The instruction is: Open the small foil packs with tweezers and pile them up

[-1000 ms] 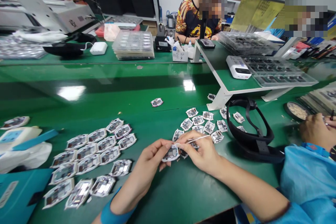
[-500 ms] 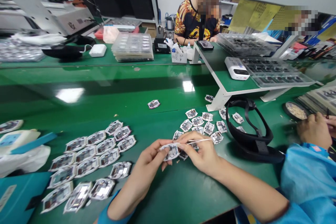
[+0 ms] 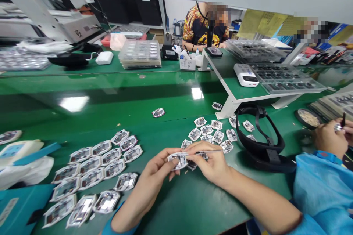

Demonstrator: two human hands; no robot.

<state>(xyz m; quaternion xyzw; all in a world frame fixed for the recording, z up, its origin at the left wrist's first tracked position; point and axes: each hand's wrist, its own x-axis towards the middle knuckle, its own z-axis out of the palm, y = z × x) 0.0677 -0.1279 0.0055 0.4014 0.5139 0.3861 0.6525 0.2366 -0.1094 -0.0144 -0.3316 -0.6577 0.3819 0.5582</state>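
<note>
Between the thumb and fingers of my left hand [image 3: 160, 169] is a small white-rimmed watch housing [image 3: 179, 161] with electronic parts inside. My right hand [image 3: 211, 161] is closed around thin metal tweezers [image 3: 212, 151], whose back end points right. Its fingertips meet the right edge of the housing and hide the tweezer tips. Under and behind this hand lie more loose housings [image 3: 206, 129]. To the left of my left forearm, similar housings [image 3: 92, 177] are set out in slanting rows.
A black head strap device [image 3: 271, 154] stands right of my right hand. Behind it is a raised shelf [image 3: 239, 93] with clear trays [image 3: 289, 77]. A co-worker's hand [image 3: 331, 139] works at far right near a round dish [image 3: 307, 118]. A teal case [image 3: 24, 205] lies at lower left.
The tweezers have turned slightly in my right hand and now look like one thin dark line. The housing stays in my left hand. The view has shifted slightly.
</note>
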